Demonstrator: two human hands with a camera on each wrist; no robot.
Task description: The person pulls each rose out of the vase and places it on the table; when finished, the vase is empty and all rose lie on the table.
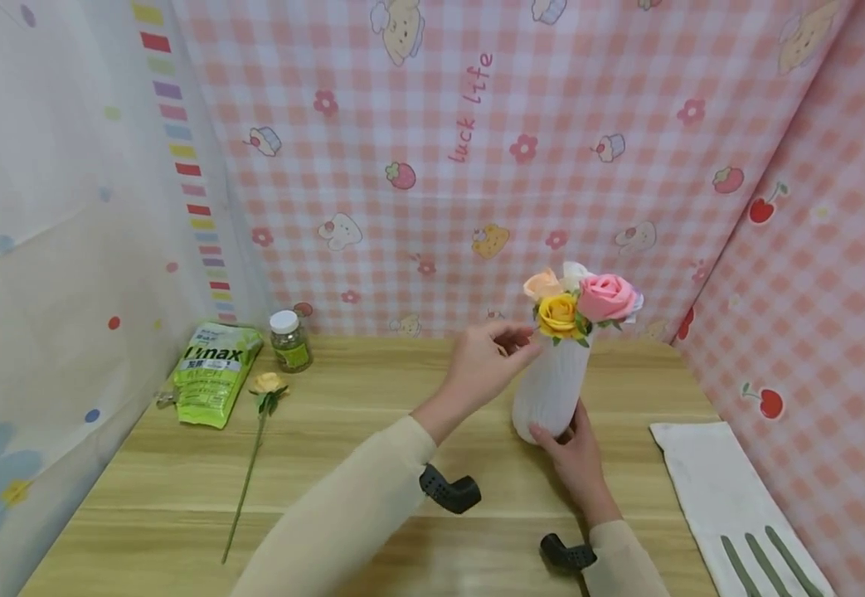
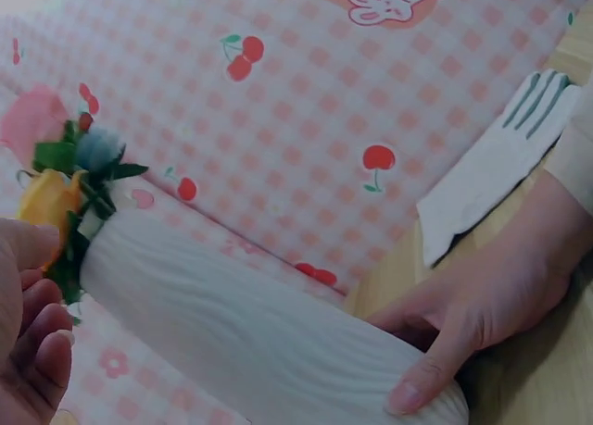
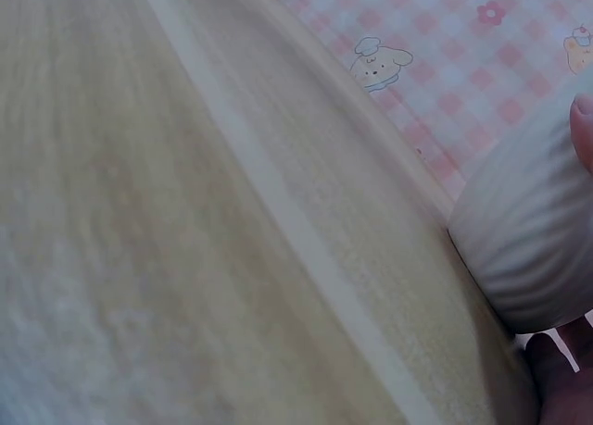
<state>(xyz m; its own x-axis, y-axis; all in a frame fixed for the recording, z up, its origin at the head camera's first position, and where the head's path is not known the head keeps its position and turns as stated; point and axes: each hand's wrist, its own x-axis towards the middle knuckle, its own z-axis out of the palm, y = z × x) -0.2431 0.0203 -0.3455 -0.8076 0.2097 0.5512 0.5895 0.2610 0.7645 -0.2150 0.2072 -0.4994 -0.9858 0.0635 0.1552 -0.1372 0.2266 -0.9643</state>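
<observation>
Taking twelve as the back wall and the middle of the worktop as the dial's centre, I see the white ribbed vase at two o'clock. The person's right hand comes at it from five o'clock and grips it near the base, thumb on the front. The left hand is at nine o'clock of the vase's mouth, its fingers loosely curved just beside the yellow rose, with nothing visibly held between them. Around the bunch, that bloom sits at eight, a peach flower at ten, a white flower at twelve and the pink rose at three. A loose pale yellow rose lies at nine on the worktop, blossom pointing just past twelve. A green packet is at ten, with a white-lidded jar beside it, and a white cloth with green stripes lies just past three.
</observation>
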